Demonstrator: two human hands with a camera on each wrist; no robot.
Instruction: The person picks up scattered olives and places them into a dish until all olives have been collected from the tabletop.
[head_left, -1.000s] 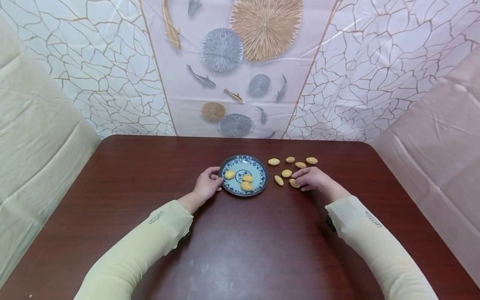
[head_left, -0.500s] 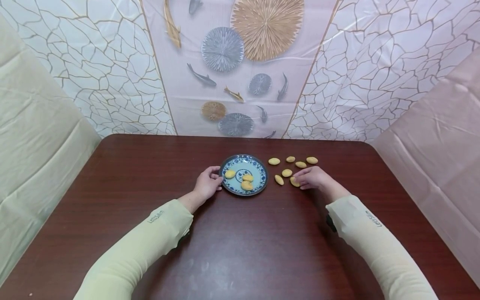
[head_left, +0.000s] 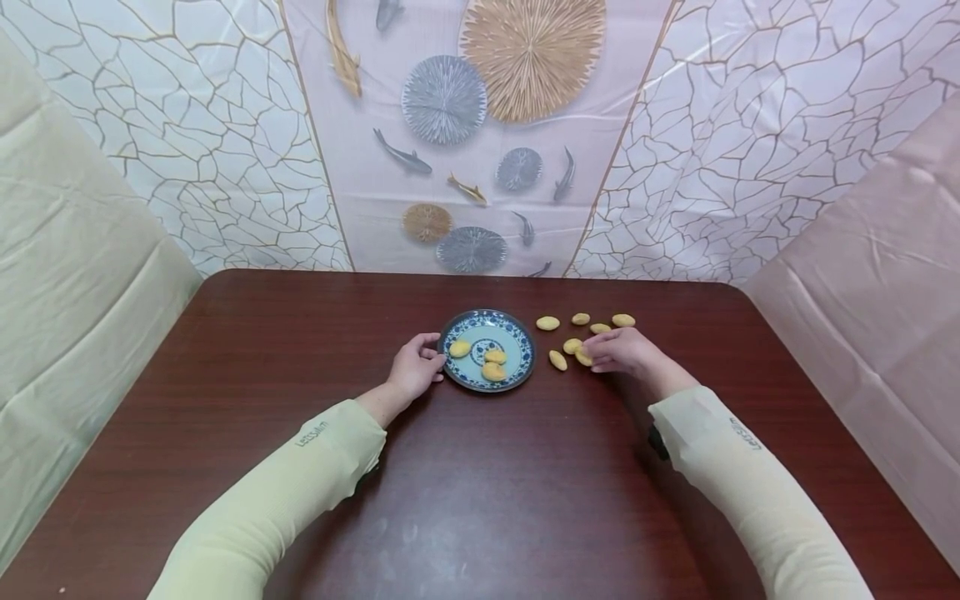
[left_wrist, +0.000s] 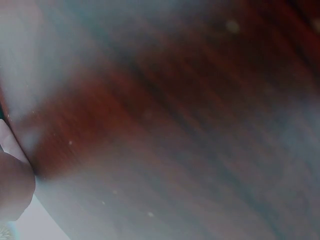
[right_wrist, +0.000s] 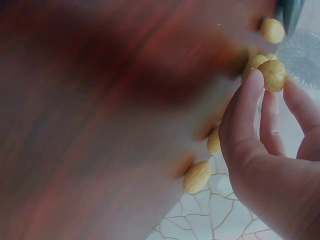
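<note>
A round plate with a blue floral rim stands on the table in the head view. Three yellow oval pieces, like small potatoes, lie on it. My left hand holds the plate's left rim between thumb and fingers; only part of this hand shows at the edge of the left wrist view. To the right, my right hand pinches a yellow oval piece between thumb and fingers. In the head view this piece is close beside another oval piece; whether they touch, I cannot tell.
Several more oval pieces lie right of the plate, among them one at the back and one nearer. The dark red-brown table ends at a patterned backdrop.
My right hand has shifted slightly left with the yellow oval piece, bringing it closer to its neighbour. My left hand and the plate have stayed in place.
</note>
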